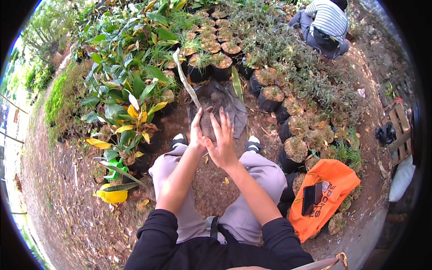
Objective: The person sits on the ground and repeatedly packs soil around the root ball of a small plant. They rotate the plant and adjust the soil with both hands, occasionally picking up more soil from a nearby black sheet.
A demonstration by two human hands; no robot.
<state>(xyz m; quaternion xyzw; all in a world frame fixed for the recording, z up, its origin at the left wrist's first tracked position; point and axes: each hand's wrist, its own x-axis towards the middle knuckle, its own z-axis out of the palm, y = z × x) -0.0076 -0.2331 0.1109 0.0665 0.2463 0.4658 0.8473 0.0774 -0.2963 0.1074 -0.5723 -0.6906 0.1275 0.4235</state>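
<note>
My left hand (197, 131) is raised over the ground between my feet, its fingertips darkened with soil. A long, pale, twisted snake plant leaf (186, 81) runs up and away from those fingertips; whether they grip it or only overlap it is unclear. My right hand (221, 141) is beside it, fingers spread and holding nothing visible, the thumb side touching or overlapping the left hand near its heel. Beyond both hands lies a dark, crumpled sheet (236, 116) with loose soil (217, 98) on it. A yellow-edged snake plant leaf (237, 85) lies at its far right edge.
Soil-filled black grow bags (222, 64) stand ahead and rightward. Broad-leaved plants (125, 81) crowd the left, near a yellow plastic container (114, 195) and a green plastic object (115, 169). An orange bag (324, 199) carries a phone (311, 199). Another person (324, 27) crouches far right.
</note>
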